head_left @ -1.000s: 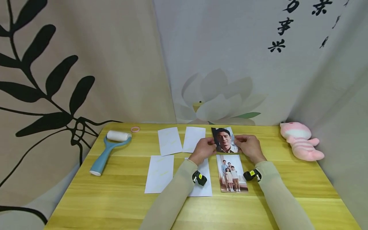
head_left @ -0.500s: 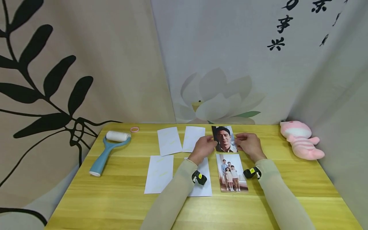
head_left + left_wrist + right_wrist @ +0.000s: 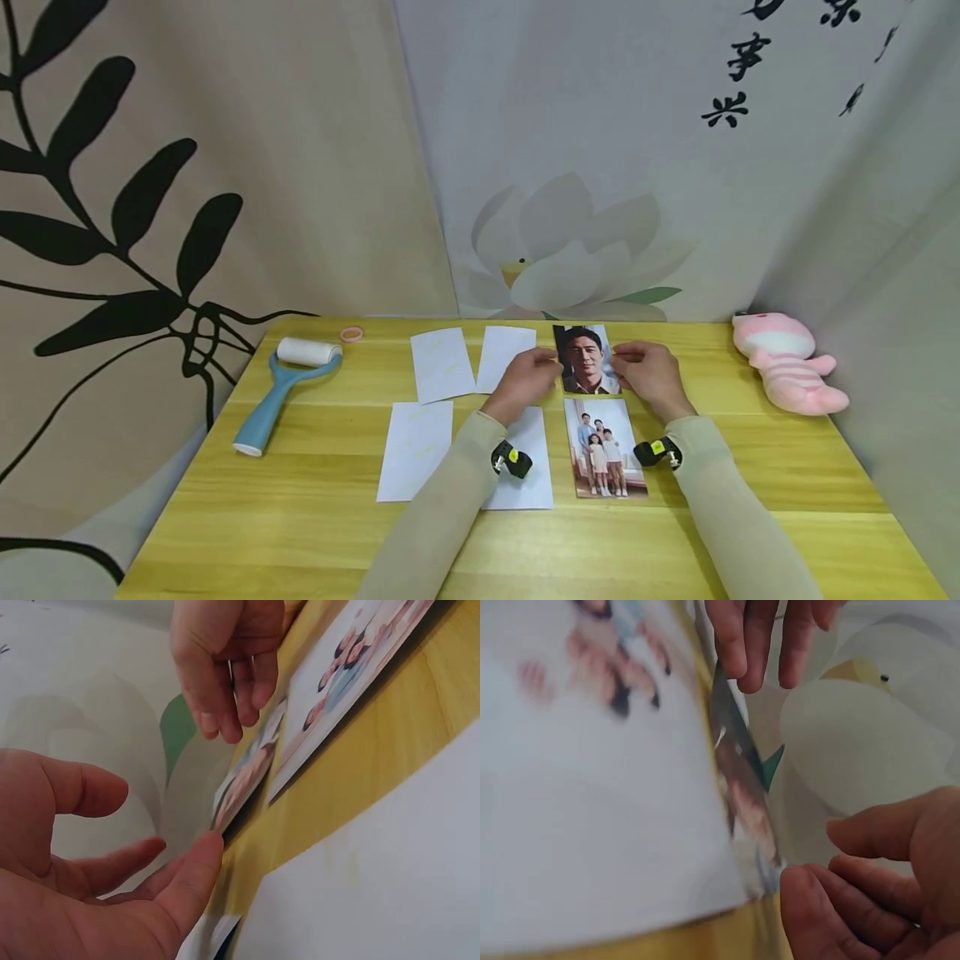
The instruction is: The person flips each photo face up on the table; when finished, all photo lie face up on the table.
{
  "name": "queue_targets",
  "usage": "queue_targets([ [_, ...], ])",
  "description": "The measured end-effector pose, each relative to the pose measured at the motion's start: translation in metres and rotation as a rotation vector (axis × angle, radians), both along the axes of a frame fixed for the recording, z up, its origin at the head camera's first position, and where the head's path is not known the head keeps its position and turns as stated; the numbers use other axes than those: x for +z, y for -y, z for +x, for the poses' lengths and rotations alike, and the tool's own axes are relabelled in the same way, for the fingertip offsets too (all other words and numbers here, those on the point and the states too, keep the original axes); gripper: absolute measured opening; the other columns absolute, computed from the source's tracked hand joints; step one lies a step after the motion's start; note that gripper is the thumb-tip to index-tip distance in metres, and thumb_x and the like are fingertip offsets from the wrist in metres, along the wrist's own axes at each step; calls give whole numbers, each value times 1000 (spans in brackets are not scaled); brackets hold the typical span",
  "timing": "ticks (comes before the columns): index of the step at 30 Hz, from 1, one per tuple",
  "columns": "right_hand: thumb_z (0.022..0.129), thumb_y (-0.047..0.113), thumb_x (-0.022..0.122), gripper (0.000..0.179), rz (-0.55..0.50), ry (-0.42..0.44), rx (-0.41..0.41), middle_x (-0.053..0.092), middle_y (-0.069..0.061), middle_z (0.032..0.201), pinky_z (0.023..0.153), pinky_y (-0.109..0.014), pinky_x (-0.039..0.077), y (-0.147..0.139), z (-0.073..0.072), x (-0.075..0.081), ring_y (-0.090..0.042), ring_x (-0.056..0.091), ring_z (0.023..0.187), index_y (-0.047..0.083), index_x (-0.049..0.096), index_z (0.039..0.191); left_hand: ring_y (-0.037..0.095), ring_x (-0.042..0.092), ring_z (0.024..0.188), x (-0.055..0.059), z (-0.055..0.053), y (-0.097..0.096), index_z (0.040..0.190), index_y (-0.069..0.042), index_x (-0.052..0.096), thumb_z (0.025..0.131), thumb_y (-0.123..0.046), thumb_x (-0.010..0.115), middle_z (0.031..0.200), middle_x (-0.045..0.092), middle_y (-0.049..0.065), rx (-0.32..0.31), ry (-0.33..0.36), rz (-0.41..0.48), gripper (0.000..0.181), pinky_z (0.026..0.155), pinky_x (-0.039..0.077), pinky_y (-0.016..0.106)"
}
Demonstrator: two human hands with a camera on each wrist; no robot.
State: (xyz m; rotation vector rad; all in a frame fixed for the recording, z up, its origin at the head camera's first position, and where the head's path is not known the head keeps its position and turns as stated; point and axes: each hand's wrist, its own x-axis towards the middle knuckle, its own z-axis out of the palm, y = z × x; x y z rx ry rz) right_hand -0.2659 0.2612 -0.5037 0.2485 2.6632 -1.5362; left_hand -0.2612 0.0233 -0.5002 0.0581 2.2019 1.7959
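A portrait photo (image 3: 587, 360) lies face up at the back of the table, between my two hands. My left hand (image 3: 522, 383) is at its left edge, fingers relaxed and thumb apart; in the left wrist view one fingertip (image 3: 204, 851) reaches the corner of the print. My right hand (image 3: 654, 379) is at the opposite edge, fingers loosely bent, with fingertips right at the photo's side in the right wrist view. A family photo (image 3: 606, 448) lies just below the portrait, nearer to me. A white card (image 3: 528, 475) is partly hidden under my left forearm.
More white cards lie to the left, one at the front (image 3: 415, 450), one behind it (image 3: 442, 364) and one beside my left hand (image 3: 504, 350). A blue-handled lint roller (image 3: 277, 400) and a pink ring (image 3: 351, 334) are farther left. A pink plush toy (image 3: 787, 364) lies at the back right.
My left hand has drawn slightly left, off the portrait photo's face to its edge. My right hand and both photos stay practically where they were.
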Motion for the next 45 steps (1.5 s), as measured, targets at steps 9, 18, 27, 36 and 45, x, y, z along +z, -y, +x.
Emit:
queue_targets([
  [9, 102, 27, 70, 40, 54, -21, 64, 71, -18, 122, 76, -31, 62, 26, 6, 13, -29, 71, 100, 3, 68, 134, 35, 69, 117, 7, -1, 29, 143, 0, 60, 103, -20, 63, 126, 69, 15, 17, -32, 55, 45, 94, 61, 37],
  [18, 101, 24, 74, 39, -40, -45, 110, 72, -21, 126, 81, -39, 65, 57, 6, 20, -32, 75, 100, 2, 69, 133, 37, 66, 121, 17, 1, 56, 143, 0, 58, 105, -20, 62, 128, 66, 16, 52, -29, 10, 43, 96, 60, 38],
  [27, 100, 23, 74, 41, -57, -54, 178, 73, -20, 121, 81, -38, 65, 83, 6, 20, -34, 75, 101, -2, 68, 132, 35, 68, 111, 16, 3, 70, 140, 0, 60, 104, -21, 65, 130, 63, 16, 93, -54, -69, 42, 94, 59, 38],
  [36, 97, 24, 77, 38, 8, -54, 244, 77, -14, 113, 73, -32, 61, 97, 14, 12, -23, 74, 91, 2, 72, 127, 31, 63, 130, 20, 20, 83, 139, -8, 63, 103, -28, 66, 138, 64, 13, 7, -62, -225, 41, 104, 55, 47],
  [45, 95, 24, 79, 34, 53, -73, 330, 78, -10, 110, 79, -34, 60, 103, 30, 8, -22, 74, 97, 4, 73, 122, 30, 64, 127, 21, 45, 100, 138, -10, 64, 103, -32, 67, 140, 64, 12, -35, -28, -304, 41, 101, 56, 47],
])
